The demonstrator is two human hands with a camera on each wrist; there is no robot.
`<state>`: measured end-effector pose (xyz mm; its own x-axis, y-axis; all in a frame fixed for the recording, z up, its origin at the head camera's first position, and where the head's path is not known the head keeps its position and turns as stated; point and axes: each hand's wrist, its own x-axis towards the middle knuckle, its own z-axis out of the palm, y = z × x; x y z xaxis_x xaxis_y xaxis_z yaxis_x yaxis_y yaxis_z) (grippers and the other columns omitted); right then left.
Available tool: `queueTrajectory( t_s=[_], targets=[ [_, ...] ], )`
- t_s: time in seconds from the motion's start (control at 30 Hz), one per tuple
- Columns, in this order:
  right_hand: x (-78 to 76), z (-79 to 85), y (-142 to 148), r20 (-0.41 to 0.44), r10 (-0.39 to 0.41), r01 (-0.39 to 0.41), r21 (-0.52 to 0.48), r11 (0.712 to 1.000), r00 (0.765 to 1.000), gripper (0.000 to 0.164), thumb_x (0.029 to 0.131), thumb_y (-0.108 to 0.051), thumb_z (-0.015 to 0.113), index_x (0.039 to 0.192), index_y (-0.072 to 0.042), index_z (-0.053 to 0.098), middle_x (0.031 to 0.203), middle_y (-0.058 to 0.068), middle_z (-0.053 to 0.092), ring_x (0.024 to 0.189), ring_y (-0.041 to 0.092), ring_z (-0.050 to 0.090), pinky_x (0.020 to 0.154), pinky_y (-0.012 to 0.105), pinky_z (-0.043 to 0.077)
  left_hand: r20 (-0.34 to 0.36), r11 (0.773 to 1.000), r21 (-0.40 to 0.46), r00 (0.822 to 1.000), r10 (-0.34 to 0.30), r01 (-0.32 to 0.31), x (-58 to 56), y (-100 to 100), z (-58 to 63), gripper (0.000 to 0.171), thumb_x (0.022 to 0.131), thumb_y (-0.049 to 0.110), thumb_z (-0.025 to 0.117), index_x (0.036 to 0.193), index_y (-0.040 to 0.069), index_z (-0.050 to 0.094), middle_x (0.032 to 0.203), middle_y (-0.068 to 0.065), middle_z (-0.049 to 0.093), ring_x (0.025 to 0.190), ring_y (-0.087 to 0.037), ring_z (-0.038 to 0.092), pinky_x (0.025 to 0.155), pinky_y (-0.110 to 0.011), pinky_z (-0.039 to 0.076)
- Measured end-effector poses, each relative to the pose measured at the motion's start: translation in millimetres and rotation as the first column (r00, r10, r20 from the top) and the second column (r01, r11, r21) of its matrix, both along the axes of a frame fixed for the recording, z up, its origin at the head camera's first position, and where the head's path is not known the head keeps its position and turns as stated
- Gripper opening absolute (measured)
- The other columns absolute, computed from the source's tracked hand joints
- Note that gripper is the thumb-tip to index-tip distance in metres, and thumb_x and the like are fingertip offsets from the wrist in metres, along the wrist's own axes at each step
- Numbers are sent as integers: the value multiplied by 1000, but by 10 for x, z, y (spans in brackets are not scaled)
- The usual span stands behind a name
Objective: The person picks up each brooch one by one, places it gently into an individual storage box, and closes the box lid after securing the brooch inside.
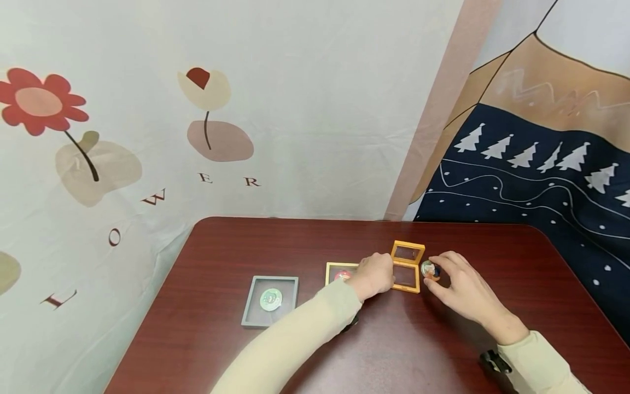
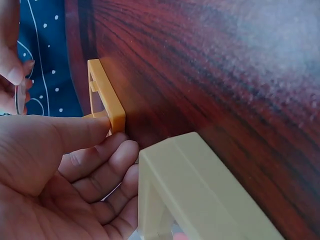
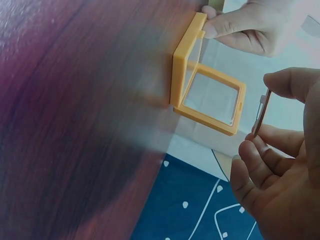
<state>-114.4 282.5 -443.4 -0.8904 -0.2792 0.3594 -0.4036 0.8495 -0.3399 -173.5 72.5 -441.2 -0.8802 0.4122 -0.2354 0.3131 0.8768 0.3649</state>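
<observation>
My left hand (image 1: 372, 275) pinches the left side of an orange hinged display frame (image 1: 418, 278) between thumb and fingers. The frame stands opened out, one half on the table and the other tilted up, with clear film in both windows, as the right wrist view shows. Just right of it, my right hand (image 1: 465, 293) holds a round pin badge (image 1: 430, 270) by its edges. Seen edge-on in the right wrist view, the badge (image 3: 261, 116) has a pin on its back. A small gap separates badge and frame.
Left of the orange frame is a pale yellow frame (image 1: 327, 273) with a reddish badge, partly hidden by my left hand. Farther left lies a grey frame (image 1: 251, 298) holding a green-and-white badge (image 1: 270, 299). Printed cloth (image 1: 320, 109) hangs behind the dark red table (image 1: 226, 246).
</observation>
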Motion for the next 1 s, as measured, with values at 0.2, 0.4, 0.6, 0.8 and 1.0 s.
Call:
queueTrajectory(
  t_s=[0.2,0.4,0.6,0.8,1.0],
  targets=[
    [-1,-41,-50,22,17,-17,-6,1000,1000,42,86,-18,84,120,1,70,111,6,64,97,22,57,79,47,55,16,1000,19,1000,-1,1,66,-32,3,48,102,22,68,59,16,49,54,4,41,54,-13,41,59,-28,39],
    [-10,-111,-127,34,51,-51,10,999,998,39,85,-18,86,117,0,72,109,5,64,96,21,59,79,46,56,-12,1000,-8,1000,-1,1,98,-35,2,37,99,23,71,65,17,59,63,5,56,62,-12,51,63,-30,45],
    [-20,-160,-213,48,76,-76,19,997,996,38,85,-17,87,116,1,73,105,4,65,94,19,60,79,43,56,4,999,-37,1000,-5,5,132,-40,6,32,100,25,72,70,18,64,67,7,60,64,-11,55,65,-30,47],
    [-41,-189,-286,87,84,-88,38,995,993,34,87,-17,85,114,1,73,106,6,65,93,19,59,77,41,54,1,999,-40,1000,-15,15,183,-48,8,33,99,27,73,69,18,63,66,7,59,63,-10,55,65,-29,47],
    [-52,-214,-322,144,77,-86,54,995,987,35,88,-19,85,115,2,74,109,9,66,94,22,62,79,44,56,-25,999,-40,999,-29,28,230,-46,1,33,97,23,74,67,17,63,64,6,59,59,-11,54,59,-29,46]
  ],
)
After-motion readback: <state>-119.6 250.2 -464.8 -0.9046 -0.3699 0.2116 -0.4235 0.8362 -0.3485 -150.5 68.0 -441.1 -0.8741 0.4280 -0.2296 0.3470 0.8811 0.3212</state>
